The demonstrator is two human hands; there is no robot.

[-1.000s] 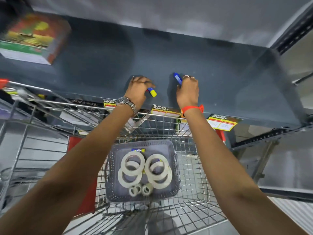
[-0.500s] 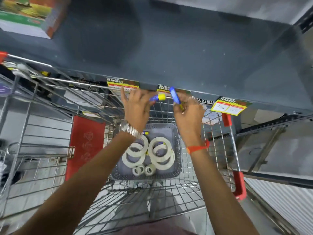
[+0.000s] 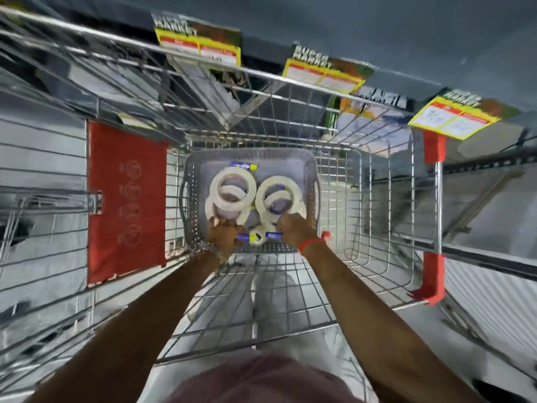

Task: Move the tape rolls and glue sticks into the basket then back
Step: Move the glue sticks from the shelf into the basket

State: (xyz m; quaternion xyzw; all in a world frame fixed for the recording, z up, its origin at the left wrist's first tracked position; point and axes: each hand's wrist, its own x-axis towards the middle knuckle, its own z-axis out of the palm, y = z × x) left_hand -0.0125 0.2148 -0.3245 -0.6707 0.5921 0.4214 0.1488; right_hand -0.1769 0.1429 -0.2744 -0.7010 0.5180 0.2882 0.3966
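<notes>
A grey perforated basket (image 3: pixel 191 181) sits inside a wire shopping cart (image 3: pixel 360 199). Several white tape rolls (image 3: pixel 232 186) lie in it, and one blue glue stick (image 3: pixel 243 165) rests at its far wall. My left hand (image 3: pixel 225 235) is down at the basket's near edge, closed around a blue glue stick with a yellow cap (image 3: pixel 245 237). Beside it my right hand (image 3: pixel 293 229) grips another blue glue stick (image 3: pixel 273 235). A small tape roll (image 3: pixel 257 237) lies between the two hands.
The dark shelf (image 3: pixel 377 27) runs across the top, with yellow price tags (image 3: pixel 453 119) along its front edge. The cart has a red child-seat flap (image 3: pixel 126 199) on the left and red corner guards (image 3: pixel 433 274) on the right.
Both hands came off the shelf, each carrying a glue stick, and dropped into the basket. The view tilted down, away from the shelf.
</notes>
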